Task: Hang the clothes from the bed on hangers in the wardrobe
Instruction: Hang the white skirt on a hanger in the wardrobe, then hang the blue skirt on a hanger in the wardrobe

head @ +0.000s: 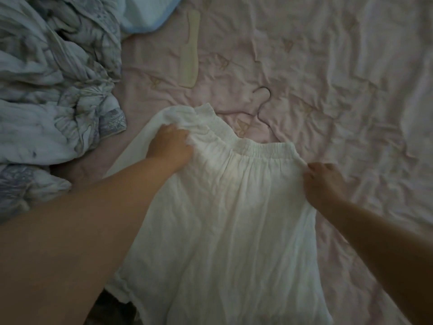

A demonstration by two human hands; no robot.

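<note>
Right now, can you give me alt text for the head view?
Both hands grip the elastic waistband of a white skirt spread on a pink bedsheet, left hand at its left end, right hand at its right end. A hanger hook pokes out above the waistband, beside a pale comb; rumpled grey-blue bedding lies left.

A wrinkled pink bed sheet point(328, 66) carries a white skirt point(222, 207), a pale comb point(189, 52), a thin hanger hook point(263, 99), a crumpled floral quilt point(46, 90) and a blue pillow point(145, 12)
</note>
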